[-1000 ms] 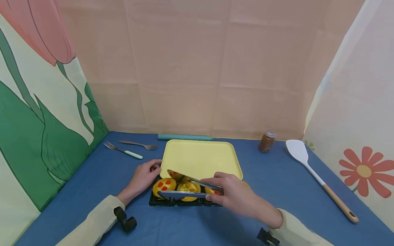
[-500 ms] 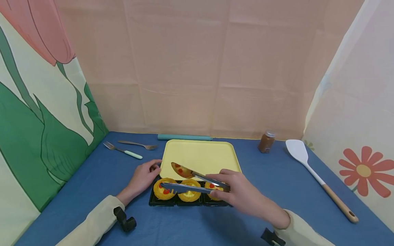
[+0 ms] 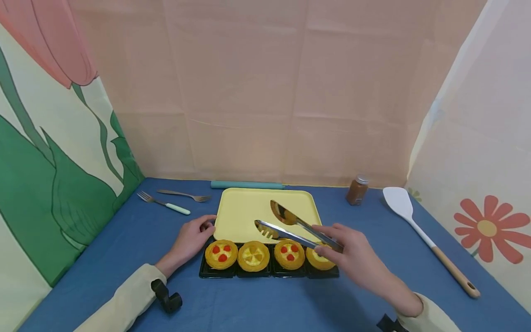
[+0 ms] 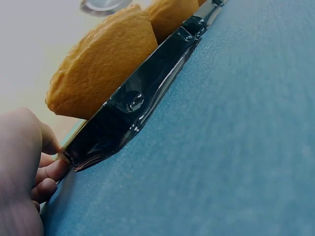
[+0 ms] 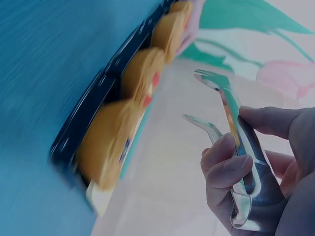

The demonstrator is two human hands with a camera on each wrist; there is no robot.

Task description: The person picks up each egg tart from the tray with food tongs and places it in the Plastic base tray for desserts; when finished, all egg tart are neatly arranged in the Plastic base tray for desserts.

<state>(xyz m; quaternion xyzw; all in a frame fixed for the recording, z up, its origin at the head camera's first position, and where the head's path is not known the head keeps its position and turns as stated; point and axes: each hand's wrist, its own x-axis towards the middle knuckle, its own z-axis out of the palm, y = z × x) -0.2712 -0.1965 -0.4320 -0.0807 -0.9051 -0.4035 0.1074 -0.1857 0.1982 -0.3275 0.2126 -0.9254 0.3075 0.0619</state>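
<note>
My left hand pinches the near left corner of a yellow tray between thumb and curled fingers; in the left wrist view the fingers are right by the end of a black plastic container. Several egg tarts sit in that container in one row, among them a red-dotted tart at the left end and a yellow-topped tart beside it. Metal tongs are gripped in my right hand. Their arms are spread with nothing between them, above the tray and the right-hand tarts.
Two forks, one with a pale green handle and one all metal, lie at the left. A teal roll lies behind the tray. To the right are a brown spice jar and a white spatula with a wooden handle.
My right hand has carried the tongs rightward from over the left tarts, uncovering the row. The left hand stays at the tray's corner.
</note>
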